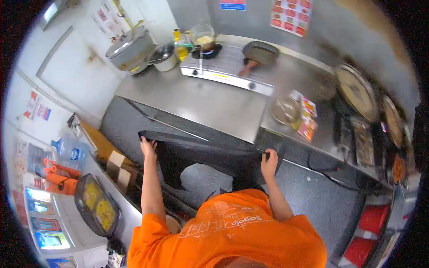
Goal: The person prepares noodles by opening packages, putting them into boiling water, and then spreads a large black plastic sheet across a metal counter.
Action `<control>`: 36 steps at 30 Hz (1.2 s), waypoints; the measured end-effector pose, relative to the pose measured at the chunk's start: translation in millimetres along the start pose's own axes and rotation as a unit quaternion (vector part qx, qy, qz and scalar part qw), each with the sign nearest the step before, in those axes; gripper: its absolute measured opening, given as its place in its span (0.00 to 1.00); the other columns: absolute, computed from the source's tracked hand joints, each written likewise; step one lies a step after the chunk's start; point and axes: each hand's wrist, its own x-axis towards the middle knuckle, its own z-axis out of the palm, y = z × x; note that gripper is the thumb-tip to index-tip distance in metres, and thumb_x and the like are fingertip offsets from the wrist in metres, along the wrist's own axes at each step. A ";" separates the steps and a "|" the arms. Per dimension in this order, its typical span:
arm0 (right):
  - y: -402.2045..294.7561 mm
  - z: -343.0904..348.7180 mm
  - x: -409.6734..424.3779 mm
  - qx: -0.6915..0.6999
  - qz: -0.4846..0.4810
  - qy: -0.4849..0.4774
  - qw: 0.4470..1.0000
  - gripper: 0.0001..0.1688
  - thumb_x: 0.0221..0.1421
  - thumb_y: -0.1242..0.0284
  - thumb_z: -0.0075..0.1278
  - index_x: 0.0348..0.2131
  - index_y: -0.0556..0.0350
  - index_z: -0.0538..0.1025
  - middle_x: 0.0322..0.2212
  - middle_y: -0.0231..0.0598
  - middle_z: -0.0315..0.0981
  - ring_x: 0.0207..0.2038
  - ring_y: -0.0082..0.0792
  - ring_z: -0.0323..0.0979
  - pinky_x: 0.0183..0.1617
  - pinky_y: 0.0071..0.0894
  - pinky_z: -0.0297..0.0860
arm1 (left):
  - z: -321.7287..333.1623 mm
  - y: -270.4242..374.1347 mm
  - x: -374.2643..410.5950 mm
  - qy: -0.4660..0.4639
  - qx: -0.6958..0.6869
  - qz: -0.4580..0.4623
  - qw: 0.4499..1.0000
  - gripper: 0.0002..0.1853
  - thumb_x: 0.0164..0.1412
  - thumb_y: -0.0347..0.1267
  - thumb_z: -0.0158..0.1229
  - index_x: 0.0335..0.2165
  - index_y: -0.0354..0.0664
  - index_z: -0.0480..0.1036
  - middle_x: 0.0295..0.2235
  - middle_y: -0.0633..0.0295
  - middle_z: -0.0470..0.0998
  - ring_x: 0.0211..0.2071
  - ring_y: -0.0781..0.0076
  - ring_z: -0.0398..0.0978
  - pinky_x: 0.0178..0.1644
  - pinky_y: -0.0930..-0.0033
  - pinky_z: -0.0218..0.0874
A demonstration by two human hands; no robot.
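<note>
A wide black sheet (207, 152), of thin cloth or plastic, is stretched between my hands at waist height. My left hand (148, 146) grips its upper left corner, with the fingers curled over the edge. At the upper right end, my right hand (269, 161) pinches the edge between thumb and fingers. The sheet hangs down towards my orange T-shirt (231, 227), and its lower edge curves around a patch of grey floor (206, 177). Both hands are in front of a steel counter (201, 107), apart from it.
A two-burner gas stove (224, 75) carries a glass pot (202, 35) over a flame and a square pan (260, 53). A metal bowl (286, 110) and colourful packets (307, 129) lie to its right. At left, a black pan with yellow food (99, 207) rests on another surface.
</note>
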 end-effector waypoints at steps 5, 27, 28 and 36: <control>-28.0 132.2 150.4 0.039 -0.011 -0.032 0.999 0.12 0.56 0.77 0.54 0.40 0.61 0.71 0.42 0.54 0.71 0.45 0.56 0.70 0.52 0.48 0.64 | 25.9 72.2 107.5 -0.040 0.086 0.075 0.993 0.35 0.72 0.52 0.41 0.65 0.40 0.51 0.61 0.51 0.64 0.57 0.53 0.69 0.58 0.50 0.58; -54.1 359.4 334.5 -0.438 0.128 -0.165 0.874 0.45 0.66 0.45 0.36 0.68 0.57 0.54 0.67 0.60 0.46 0.70 0.62 0.40 0.71 0.69 0.31 | 328.9 -26.2 436.1 -0.183 0.670 0.301 0.654 0.42 0.63 0.64 0.43 0.69 0.68 0.45 0.59 0.47 0.65 0.58 0.38 0.63 0.60 0.21 0.45; -43.6 363.5 341.5 -0.432 0.095 -0.136 0.886 0.43 0.67 0.47 0.35 0.65 0.62 0.57 0.65 0.62 0.51 0.69 0.64 0.44 0.71 0.68 0.32 | 339.5 -26.8 444.7 -0.181 0.672 0.298 0.653 0.42 0.63 0.64 0.42 0.69 0.68 0.45 0.59 0.47 0.65 0.58 0.39 0.63 0.60 0.21 0.44; -75.5 341.3 273.2 -0.391 0.233 -0.131 0.881 0.45 0.67 0.47 0.37 0.69 0.55 0.48 0.70 0.59 0.33 0.72 0.61 0.32 0.69 0.74 0.36 | 299.2 -14.5 482.0 -0.181 0.610 0.359 0.683 0.30 0.66 0.48 0.50 0.65 0.61 0.60 0.52 0.50 0.69 0.53 0.43 0.66 0.59 0.38 0.53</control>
